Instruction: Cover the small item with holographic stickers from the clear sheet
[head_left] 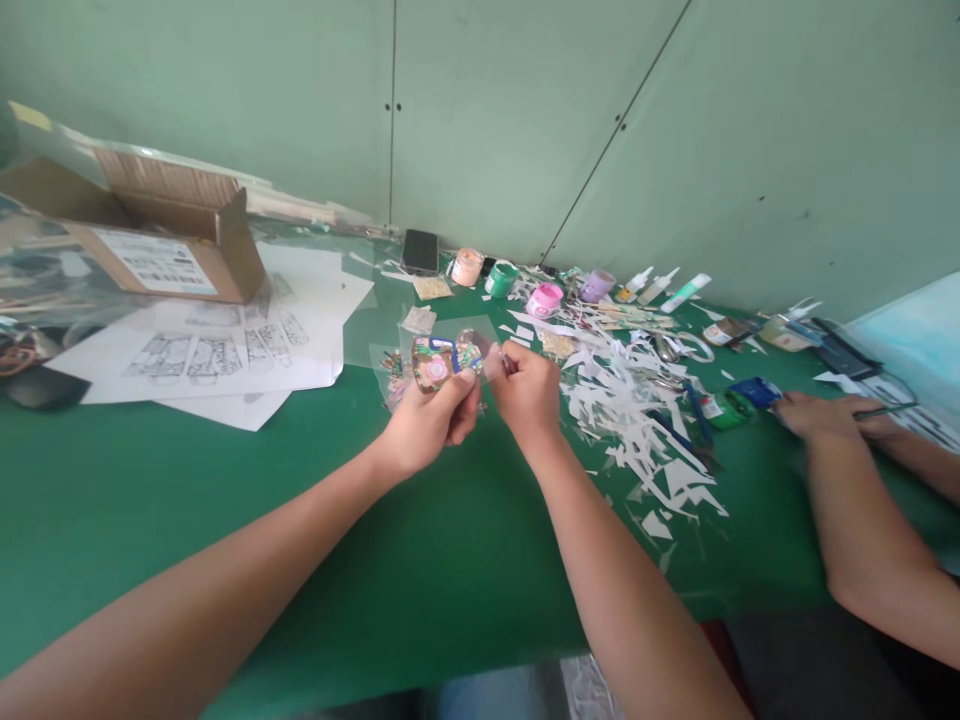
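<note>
My left hand (431, 425) is closed on a small, colourful decorated piece (433, 365) with a pink round motif and blue edging, thumb on top. Close to the piece's right end, my right hand (529, 388) is closed in a pinch. What its fingers hold is too small and blurred to make out. Under and behind the piece lies a clear plastic sheet (480, 328). Just left of it is a bag of small coloured bits (394, 378), partly covered by the piece and my left hand.
An open cardboard box (172, 245) and printed sheets (315, 345) lie left on the green table (420, 560). Paint jars (544, 300) line the back. White paper scraps (637, 420) spread to the right, near blue-handled pliers (699, 412). A co-worker's hands (814, 412) work at far right.
</note>
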